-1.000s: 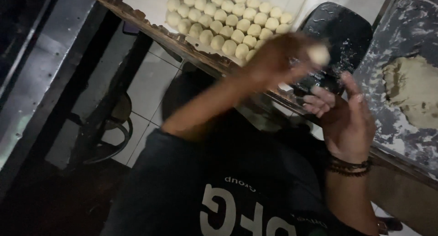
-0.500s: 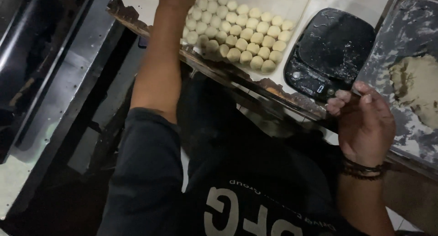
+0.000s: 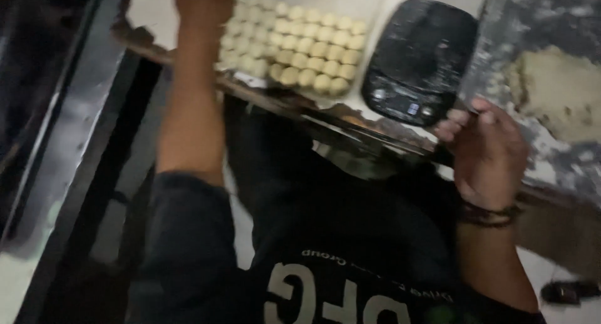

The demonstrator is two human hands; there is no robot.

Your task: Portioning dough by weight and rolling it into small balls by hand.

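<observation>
Dough balls (image 3: 300, 45) sit in rows just beyond our left hand (image 3: 203, 5), which has swung from the scale side to the rows' far-left end — grip unclear, cut off by the frame. Our right hand (image 3: 488, 152) curls loosely, empty, beside the black scale (image 3: 419, 61).

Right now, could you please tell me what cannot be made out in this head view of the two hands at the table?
- Left hand: fingers cut off by the top edge, so whether it holds anything is unknown.
- Rows of small pale round dough balls: partly behind the left forearm, motion-blurred, uncountable.
- Flat black kitchen scale: its small display is too blurred to read.
- Right hand: curled, back to camera; palm hidden.
- Pale flattened dough mass: cut by the right edge.
</observation>
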